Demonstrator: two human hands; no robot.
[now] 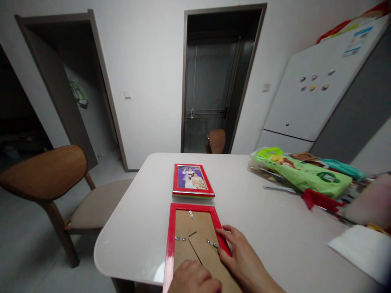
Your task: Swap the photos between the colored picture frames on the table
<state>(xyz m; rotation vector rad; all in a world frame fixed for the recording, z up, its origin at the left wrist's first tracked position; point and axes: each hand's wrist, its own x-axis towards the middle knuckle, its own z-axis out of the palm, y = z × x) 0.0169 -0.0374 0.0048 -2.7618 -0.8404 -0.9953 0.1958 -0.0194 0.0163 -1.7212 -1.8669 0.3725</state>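
Note:
A red picture frame [169,240] lies face down at the front of the white table, its brown backing board [186,254] showing. Metal turn clips sit along the backing's edges, among them a right-hand clip [212,243]. My right hand [244,258] grips the frame's right side, with fingertips on the red rim and by that clip. Over the lower part of the backing, my left hand [194,278] is closed with curled fingers; whatever is under them is hidden. Just beyond lies a second red frame [209,185], face up, holding a photo of people.
On the right of the white table [137,211] are a green package [308,173], a red object [324,201] and white paper [363,250]. A wooden chair [45,175] stands at the left, another chair [216,141] beyond the table. A fridge [293,97] is at the back right.

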